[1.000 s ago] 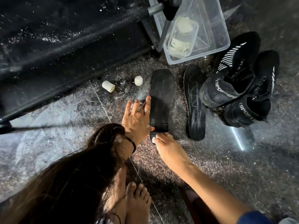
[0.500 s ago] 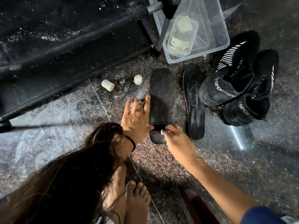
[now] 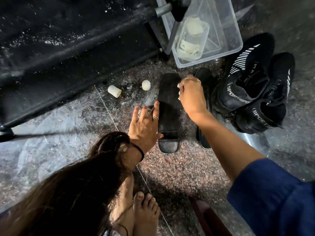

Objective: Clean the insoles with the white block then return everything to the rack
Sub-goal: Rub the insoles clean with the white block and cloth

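Observation:
A black insole (image 3: 168,113) lies lengthwise on the stone floor. My left hand (image 3: 144,125) rests flat on the floor, its fingers straight and its thumb pressing the insole's left edge near the heel. My right hand (image 3: 190,94) is curled round a small white block (image 3: 179,91) and holds it on the insole's upper half, near the toe. Only slivers of the block show past my fingers. A second black insole (image 3: 202,137) lies to the right, mostly hidden under my right forearm.
Two black sport shoes (image 3: 252,89) stand at the right. A clear plastic bin (image 3: 209,31) holding a smaller container with whitish pieces sits behind the insoles. Two small white caps (image 3: 114,91) lie left of the insole. The dark rack frame (image 3: 68,48) fills the upper left. My bare foot (image 3: 144,210) is below.
My right hand has slid with the block from the insole's heel up to its toe end. My left hand stays in place on the insole's edge.

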The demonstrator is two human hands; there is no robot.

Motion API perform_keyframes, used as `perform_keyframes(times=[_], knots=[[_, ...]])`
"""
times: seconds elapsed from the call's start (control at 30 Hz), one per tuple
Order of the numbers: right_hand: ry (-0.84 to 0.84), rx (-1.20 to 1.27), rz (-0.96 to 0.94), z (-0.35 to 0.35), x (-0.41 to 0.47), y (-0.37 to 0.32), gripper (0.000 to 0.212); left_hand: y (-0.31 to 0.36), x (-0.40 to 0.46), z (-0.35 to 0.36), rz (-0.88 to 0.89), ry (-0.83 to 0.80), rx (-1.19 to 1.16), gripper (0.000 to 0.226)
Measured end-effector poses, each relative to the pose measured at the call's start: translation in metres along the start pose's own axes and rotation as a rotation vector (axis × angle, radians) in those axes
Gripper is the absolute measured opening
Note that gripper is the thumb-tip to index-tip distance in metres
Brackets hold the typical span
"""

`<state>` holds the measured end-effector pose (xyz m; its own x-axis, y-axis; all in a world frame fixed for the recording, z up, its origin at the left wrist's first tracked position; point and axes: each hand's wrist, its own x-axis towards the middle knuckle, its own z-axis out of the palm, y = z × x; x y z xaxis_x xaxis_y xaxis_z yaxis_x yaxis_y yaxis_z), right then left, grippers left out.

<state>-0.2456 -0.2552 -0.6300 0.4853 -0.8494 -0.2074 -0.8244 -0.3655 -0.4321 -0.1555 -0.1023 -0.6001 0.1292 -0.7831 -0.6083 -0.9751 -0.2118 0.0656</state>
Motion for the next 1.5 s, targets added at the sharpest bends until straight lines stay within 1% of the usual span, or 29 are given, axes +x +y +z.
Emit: perform_keyframes(times=[0.17, 0.33, 0.4, 0.47, 0.57, 0.7, 0.73, 0.83, 0.9, 0.97, 1.03, 1.2, 1.23, 1.3, 1.4, 1.5], knots=[[-0.027, -0.061, -0.066, -0.001, 0.013, -0.008, 0.020, 0.000, 0.000, 0.000, 0.011, -0.008, 0.003, 0.097], [-0.193, -0.045, -0.203, 0.006, -0.008, -0.019, 0.016, 0.001, -0.002, -0.004, -0.007, -0.034, 0.006, 0.100], [-0.230, -0.071, -0.241, 0.006, -0.019, -0.020, 0.014, 0.001, -0.002, -0.005, -0.003, -0.030, 0.013, 0.101], [-0.230, -0.100, -0.223, 0.006, -0.027, -0.011, 0.015, 0.002, -0.002, -0.006, -0.012, -0.017, 0.000, 0.103], [-0.186, -0.015, -0.171, 0.006, -0.047, 0.002, 0.016, 0.002, -0.001, -0.004, -0.009, 0.002, -0.009, 0.103], [-0.311, 0.088, -0.017, 0.014, -0.085, 0.007, 0.015, 0.001, -0.001, -0.002, 0.010, 0.029, 0.008, 0.102], [-0.358, 0.094, -0.014, 0.013, -0.092, 0.008, 0.015, 0.001, 0.000, -0.001, 0.025, 0.035, 0.032, 0.100], [-0.481, 0.106, -0.093, 0.000, -0.101, 0.007, 0.020, -0.001, 0.001, 0.003, 0.080, 0.038, 0.141, 0.090], [-0.440, 0.122, -0.061, -0.007, -0.102, 0.010, 0.020, -0.001, 0.002, 0.008, 0.098, 0.053, 0.193, 0.086], [-0.344, 0.115, -0.044, -0.012, -0.101, 0.016, 0.020, 0.000, 0.002, 0.010, 0.100, 0.069, 0.223, 0.085], [-0.284, 0.154, -0.008, -0.018, -0.101, 0.019, 0.023, 0.000, 0.002, 0.011, 0.100, 0.070, 0.236, 0.085], [-0.147, 0.301, 0.106, -0.033, -0.106, 0.030, 0.041, -0.001, 0.002, 0.010, 0.097, 0.051, 0.262, 0.085], [-0.122, 0.282, 0.123, -0.034, -0.107, 0.032, 0.041, -0.002, 0.002, 0.011, 0.098, 0.049, 0.266, 0.085], [-0.091, 0.153, 0.142, -0.036, -0.107, 0.036, 0.038, -0.002, 0.001, 0.011, 0.097, 0.030, 0.263, 0.084], [-0.089, -0.019, 0.201, -0.032, -0.104, 0.039, 0.035, -0.001, 0.001, 0.007, 0.091, 0.010, 0.268, 0.084], [-0.079, -0.044, 0.267, -0.027, -0.101, 0.035, 0.021, 0.000, 0.000, 0.004, 0.082, -0.023, 0.263, 0.083]])
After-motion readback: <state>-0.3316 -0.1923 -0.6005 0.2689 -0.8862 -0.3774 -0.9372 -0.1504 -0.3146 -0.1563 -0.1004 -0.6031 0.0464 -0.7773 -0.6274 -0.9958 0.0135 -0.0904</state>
